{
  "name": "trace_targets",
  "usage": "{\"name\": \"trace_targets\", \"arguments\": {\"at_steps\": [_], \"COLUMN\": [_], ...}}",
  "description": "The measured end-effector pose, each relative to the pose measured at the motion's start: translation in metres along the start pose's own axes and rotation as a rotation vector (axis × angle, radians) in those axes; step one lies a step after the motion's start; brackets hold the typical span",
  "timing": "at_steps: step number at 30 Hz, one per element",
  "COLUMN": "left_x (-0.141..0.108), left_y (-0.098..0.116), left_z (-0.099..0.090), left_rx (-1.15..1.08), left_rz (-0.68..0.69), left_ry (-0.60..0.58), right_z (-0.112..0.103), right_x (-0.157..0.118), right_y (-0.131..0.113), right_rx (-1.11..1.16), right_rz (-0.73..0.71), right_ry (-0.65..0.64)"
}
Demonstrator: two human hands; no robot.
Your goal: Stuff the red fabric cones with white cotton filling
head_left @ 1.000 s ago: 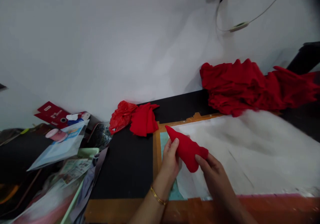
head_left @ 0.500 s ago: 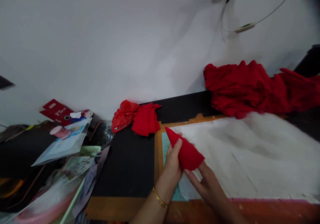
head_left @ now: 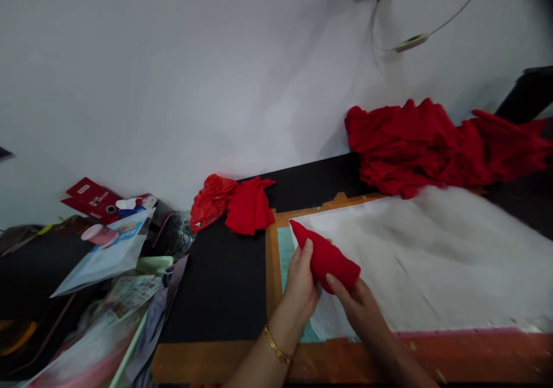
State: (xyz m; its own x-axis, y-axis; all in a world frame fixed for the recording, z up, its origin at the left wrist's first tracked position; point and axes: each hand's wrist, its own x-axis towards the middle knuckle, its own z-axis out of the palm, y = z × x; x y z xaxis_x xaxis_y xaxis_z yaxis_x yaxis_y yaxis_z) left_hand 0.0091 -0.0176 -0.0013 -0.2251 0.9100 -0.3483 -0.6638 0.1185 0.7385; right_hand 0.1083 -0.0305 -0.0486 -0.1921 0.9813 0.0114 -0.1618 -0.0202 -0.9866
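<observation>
The likeliest trouble, as I judge it, is that the red cloth cone (head_left: 325, 255) loses its shape: it is soft, and I have it only at its wider end, so if either grip slackens the fabric could unroll or sag and the pointed tip could collapse. It could also slide down onto the white batting (head_left: 432, 255) spread under it, and fibres from that fluffy sheet might cling to the red cloth if the two rub together. My left hand (head_left: 301, 287) is partly closed, thumb and fingers curled around the cone's left side about halfway along, with a gold bangle (head_left: 275, 345) at the wrist. My right hand (head_left: 358, 307) is looser, fingers bent and pressing up against the blunt lower end of the cone; whether the thumb is pinching from behind I cannot tell, because the cloth hides it. The cone is raised a little above the front edge of the surface (head_left: 224, 284), its tip pointing away from me and to the left, over the near corner of the batting. Beyond it a small red fabric bundle (head_left: 248, 206) lies beside a crumpled red plastic bag (head_left: 209, 200), and a large heap of red cloth (head_left: 432, 146) rests against the wall, well apart from my hands.
</observation>
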Motion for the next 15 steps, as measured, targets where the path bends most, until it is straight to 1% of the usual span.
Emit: {"name": "trace_targets", "arguments": {"at_steps": [2,6,8,11,15], "left_x": [0.0,-0.003,-0.006,-0.01,-0.012], "left_y": [-0.001,-0.003,-0.004,-0.005,-0.009], "left_z": [0.0,0.0,0.0,0.001,-0.001], "left_rx": [-0.02,-0.011,-0.003,-0.005,-0.07], "left_rz": [-0.005,-0.001,0.007,-0.009,-0.048], "left_ry": [-0.001,-0.109,-0.129,-0.099,-0.004], "right_z": [0.001,0.004,0.007,0.011,0.014], "right_x": [-0.002,-0.001,0.002,0.004,0.001], "right_y": [0.0,-0.003,-0.005,-0.004,0.002], "right_rx": [0.08,0.188,0.232,0.249,0.223], "right_rz": [0.051,0.15,0.16,0.156,0.15], "right_ry": [-0.002,0.012,0.038,0.053,0.027]}}
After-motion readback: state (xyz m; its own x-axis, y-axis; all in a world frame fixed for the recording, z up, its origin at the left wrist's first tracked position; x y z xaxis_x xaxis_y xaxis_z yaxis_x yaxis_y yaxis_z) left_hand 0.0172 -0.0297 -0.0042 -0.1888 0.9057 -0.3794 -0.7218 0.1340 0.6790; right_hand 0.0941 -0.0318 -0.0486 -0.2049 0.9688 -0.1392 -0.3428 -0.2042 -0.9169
